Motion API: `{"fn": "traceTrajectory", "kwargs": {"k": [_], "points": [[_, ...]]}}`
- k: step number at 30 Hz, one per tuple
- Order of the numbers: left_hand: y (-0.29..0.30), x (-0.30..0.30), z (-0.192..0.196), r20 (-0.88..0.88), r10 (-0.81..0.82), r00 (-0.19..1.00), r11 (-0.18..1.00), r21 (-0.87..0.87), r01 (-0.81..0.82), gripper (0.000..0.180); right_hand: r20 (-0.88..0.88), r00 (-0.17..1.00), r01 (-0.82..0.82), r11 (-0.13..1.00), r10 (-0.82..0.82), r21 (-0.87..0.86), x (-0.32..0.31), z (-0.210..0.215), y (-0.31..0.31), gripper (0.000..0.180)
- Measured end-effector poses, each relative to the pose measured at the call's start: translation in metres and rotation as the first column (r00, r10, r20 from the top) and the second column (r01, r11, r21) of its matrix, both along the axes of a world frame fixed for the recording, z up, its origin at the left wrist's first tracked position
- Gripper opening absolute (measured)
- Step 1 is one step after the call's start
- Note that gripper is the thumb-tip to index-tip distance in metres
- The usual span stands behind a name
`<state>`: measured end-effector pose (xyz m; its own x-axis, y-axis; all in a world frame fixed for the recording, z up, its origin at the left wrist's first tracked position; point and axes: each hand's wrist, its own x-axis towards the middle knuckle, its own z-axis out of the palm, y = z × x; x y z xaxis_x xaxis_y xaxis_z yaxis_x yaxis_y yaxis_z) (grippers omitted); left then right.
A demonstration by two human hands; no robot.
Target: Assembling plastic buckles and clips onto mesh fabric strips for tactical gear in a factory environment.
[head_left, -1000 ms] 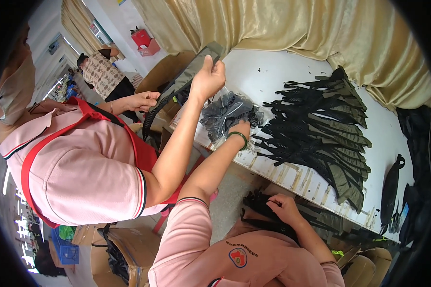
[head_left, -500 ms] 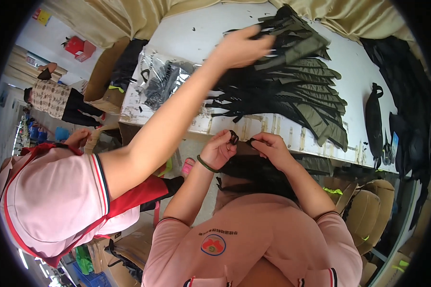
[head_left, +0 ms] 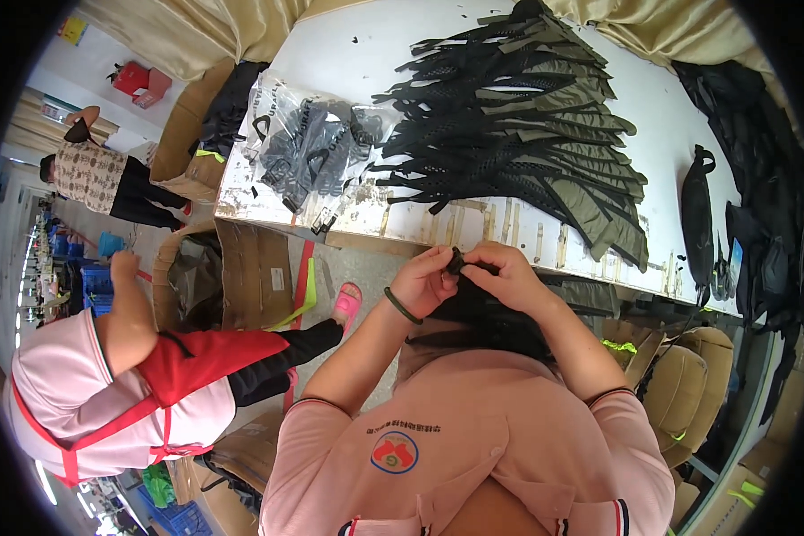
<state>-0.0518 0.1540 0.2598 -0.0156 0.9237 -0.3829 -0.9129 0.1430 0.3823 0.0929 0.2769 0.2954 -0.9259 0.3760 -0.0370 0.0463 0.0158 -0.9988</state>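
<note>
Just in front of the table edge, my left hand [head_left: 422, 283] pinches a small black plastic buckle [head_left: 456, 260] between thumb and fingers. My right hand [head_left: 512, 277] meets it there, its thumb and forefinger closed on the end of a black strap, mostly hidden by the fingers. Black fabric [head_left: 487, 323] hangs below my hands, over my lap. Ahead on the white table [head_left: 348, 67] lies a fanned stack of black mesh and olive-green shoulder straps [head_left: 518, 134]. To its left, a clear plastic bag [head_left: 308, 152] holds many small black buckles.
A co-worker [head_left: 125, 384] in a pink shirt and red apron stands at my left. An open cardboard box [head_left: 232, 277] sits on the floor between us. Black bags [head_left: 755, 196] and a narrow black pouch [head_left: 699, 223] are at the right. Another person [head_left: 94, 179] stands farther off.
My hands have come together, bringing the strap end to the buckle. The co-worker's arm has withdrawn from the strap stack, and the co-worker has moved away to the left.
</note>
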Motion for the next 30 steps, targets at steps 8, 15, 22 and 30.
{"fn": "traceTrajectory", "kwargs": {"k": [8,15,22,30], "points": [[-0.002,0.007,-0.001,0.044,-0.007,0.999,1.000,0.008,0.007,0.021,-0.081,0.980,0.200,0.921,-0.183,0.335,-0.003,0.009,-0.011,0.009],[-0.003,0.012,-0.005,0.200,-0.085,0.976,0.996,0.028,0.081,0.018,-0.057,0.974,0.226,0.965,-0.220,0.132,0.000,0.011,-0.012,0.009],[-0.005,0.004,-0.001,-0.120,-0.052,0.991,0.998,0.038,0.057,0.015,0.154,0.988,-0.007,0.997,0.019,-0.074,0.006,0.018,-0.003,0.013],[0.001,0.003,0.006,-0.238,-0.015,0.971,0.999,0.031,0.023,0.012,0.279,0.959,0.006,0.982,0.047,-0.188,0.005,0.014,-0.004,0.013]]}}
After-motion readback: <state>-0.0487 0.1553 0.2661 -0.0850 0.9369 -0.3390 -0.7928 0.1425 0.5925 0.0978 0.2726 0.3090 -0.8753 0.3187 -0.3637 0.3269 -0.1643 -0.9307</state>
